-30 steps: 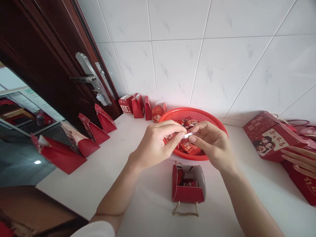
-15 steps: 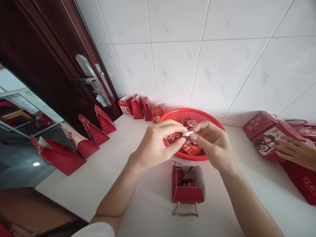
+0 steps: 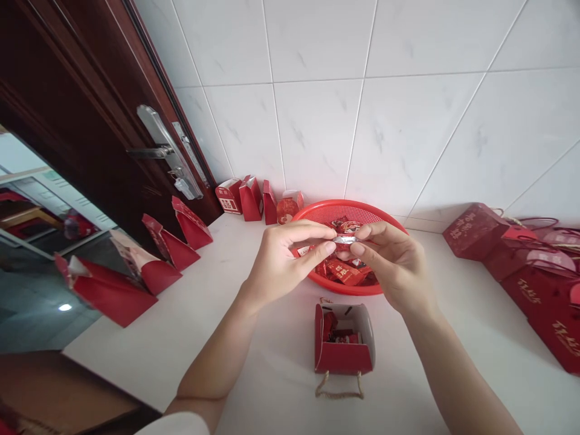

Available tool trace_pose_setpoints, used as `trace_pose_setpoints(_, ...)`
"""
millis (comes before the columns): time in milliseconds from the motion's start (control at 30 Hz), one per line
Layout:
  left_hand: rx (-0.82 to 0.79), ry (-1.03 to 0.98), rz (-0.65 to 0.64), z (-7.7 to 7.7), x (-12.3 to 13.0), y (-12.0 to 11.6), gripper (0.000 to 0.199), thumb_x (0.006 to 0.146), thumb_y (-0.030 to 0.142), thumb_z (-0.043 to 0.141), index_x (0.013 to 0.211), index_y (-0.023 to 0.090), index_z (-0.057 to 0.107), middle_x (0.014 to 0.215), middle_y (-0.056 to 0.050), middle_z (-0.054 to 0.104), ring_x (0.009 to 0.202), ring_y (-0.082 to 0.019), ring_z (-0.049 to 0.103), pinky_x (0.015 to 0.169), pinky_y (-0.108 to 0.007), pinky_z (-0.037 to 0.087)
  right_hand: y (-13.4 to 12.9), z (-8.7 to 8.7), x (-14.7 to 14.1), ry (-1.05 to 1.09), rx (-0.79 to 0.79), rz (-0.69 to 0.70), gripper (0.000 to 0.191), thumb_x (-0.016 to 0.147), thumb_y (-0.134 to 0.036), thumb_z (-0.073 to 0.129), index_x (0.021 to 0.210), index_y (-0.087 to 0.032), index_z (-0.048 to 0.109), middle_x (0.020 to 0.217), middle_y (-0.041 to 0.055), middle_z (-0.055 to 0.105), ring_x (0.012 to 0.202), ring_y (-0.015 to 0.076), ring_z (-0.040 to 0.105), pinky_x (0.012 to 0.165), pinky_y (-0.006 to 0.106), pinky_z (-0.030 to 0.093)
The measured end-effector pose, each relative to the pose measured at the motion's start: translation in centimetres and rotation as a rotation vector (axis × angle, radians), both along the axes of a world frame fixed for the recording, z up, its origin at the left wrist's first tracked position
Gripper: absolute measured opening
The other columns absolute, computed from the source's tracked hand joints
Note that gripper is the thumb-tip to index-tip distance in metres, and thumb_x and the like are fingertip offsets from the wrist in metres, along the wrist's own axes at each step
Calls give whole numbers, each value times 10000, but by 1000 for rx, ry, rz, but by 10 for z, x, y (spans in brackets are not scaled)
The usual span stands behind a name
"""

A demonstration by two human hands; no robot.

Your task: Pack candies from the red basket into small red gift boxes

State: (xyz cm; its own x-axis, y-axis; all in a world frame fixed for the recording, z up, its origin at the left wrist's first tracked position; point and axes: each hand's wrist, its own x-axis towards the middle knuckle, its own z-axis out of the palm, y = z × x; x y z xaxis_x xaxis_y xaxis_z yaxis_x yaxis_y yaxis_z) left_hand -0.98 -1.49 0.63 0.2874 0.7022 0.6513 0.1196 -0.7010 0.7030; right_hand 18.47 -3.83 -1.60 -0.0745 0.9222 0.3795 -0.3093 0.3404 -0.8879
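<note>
The left hand and right hand pinch a small silvery piece between thumbs and fingertips, above the basket; whether its wrapper is sealed, I cannot tell. Below it, many red packets lie in the basket. Nearer, the box sits open on the counter, partly filled, its top not closed. Farther left stand red cartons; red bags lie at right.

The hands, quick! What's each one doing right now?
Left hand: closed, fingertips pinching one end of a small silvery wrapped piece.
Right hand: closed, fingertips pinching the other end.
</note>
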Motion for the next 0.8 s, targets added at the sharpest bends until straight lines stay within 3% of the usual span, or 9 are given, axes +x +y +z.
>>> trace_pose_setpoints(433,-71,3,-15,-2,1,1,88,910,224,728,951,179,791,946,-46,806,850,-171,768,753,-245,647,1,3,-1,-20,9,-41,159,821,-265,860,898,-219,729,824,8,784,733,196,792,754,320,681)
trace_pose_setpoints(600,98,122,69,-7,5,4,97,977,238,645,966,179,720,900,-28,768,779,-132,720,649,-196,574,2,1,-5,18,36,-104,167,808,-265,873,848,-212,719,796,5,775,703,200,791,731,326,686)
trace_pose_setpoints(800,324,193,96,-10,9,11,99,1025,192,545,980,183,633,881,-11,735,681,-98,689,635,-193,550,4,-1,-10,90,44,-158,151,787,-248,884,810,-212,739,745,-1,759,693,216,793,727,353,699)
